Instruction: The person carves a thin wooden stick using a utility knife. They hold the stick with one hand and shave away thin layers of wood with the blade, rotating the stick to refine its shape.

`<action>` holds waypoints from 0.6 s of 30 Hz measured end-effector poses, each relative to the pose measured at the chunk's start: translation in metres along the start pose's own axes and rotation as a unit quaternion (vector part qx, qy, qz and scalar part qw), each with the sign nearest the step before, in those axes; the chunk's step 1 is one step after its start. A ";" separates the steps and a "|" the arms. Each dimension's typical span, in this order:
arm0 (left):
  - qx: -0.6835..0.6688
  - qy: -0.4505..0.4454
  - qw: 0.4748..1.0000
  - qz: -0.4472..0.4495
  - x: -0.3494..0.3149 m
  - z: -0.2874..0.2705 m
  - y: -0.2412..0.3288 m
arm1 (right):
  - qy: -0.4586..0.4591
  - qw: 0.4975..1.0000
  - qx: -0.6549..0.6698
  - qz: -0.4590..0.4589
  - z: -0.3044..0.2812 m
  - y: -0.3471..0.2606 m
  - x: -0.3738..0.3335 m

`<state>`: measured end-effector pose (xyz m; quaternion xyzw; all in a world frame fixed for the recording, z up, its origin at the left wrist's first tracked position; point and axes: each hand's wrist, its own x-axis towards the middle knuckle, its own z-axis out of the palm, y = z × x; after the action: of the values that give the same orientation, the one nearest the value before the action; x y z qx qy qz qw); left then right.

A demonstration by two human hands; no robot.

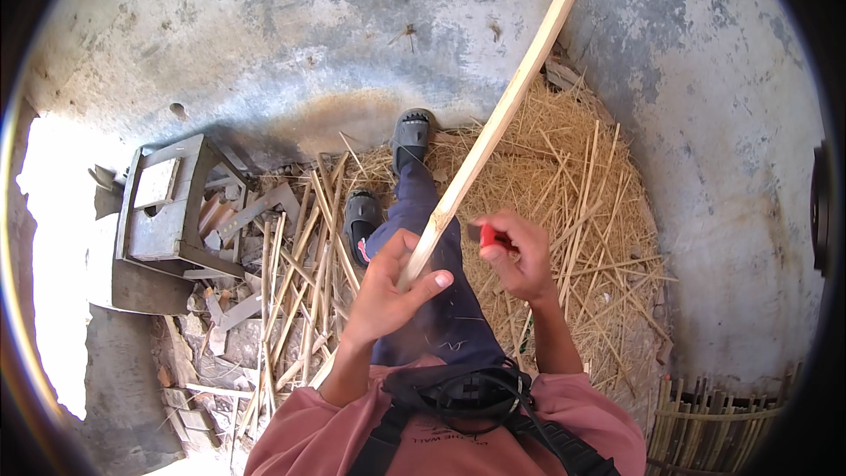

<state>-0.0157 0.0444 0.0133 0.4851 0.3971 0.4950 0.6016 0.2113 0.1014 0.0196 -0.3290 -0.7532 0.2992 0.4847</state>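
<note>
A long, pale bamboo strip [498, 132] slants from my left hand up to the top right of the view. My left hand [386, 291] grips it close to its lower end, with the thumb stretched out along the near side. A darker joint mark shows on the strip just above the fingers. My right hand [522, 264], to the right of the strip and apart from it, is closed round a red-handled knife [493, 236]. Only part of the handle and a short dark piece of blade show.
Straw and shavings [564, 211] cover the floor on the right. Long split sticks [304, 273] lie in a heap at left, beside a worn wooden cabinet [172, 203]. A stick-woven piece [714, 427] stands lower right. Plastered walls [291, 44] curve round; my shoes [411, 137] rest ahead.
</note>
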 end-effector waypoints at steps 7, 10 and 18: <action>0.082 -0.001 0.995 0.052 -0.001 0.003 -0.003 | -0.046 0.998 -0.017 -0.045 0.015 -0.008 0.001; 0.122 0.005 0.987 0.102 0.002 0.011 0.007 | -0.047 0.996 -0.045 -0.063 0.018 -0.006 0.001; 0.259 0.049 0.961 0.081 -0.004 0.019 0.016 | -0.006 0.994 -0.076 -0.077 0.026 -0.008 -0.003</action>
<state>-0.0015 0.0370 0.0331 0.6297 0.5002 0.4453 0.3936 0.1867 0.0912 0.0148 -0.3040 -0.7997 0.2051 0.4753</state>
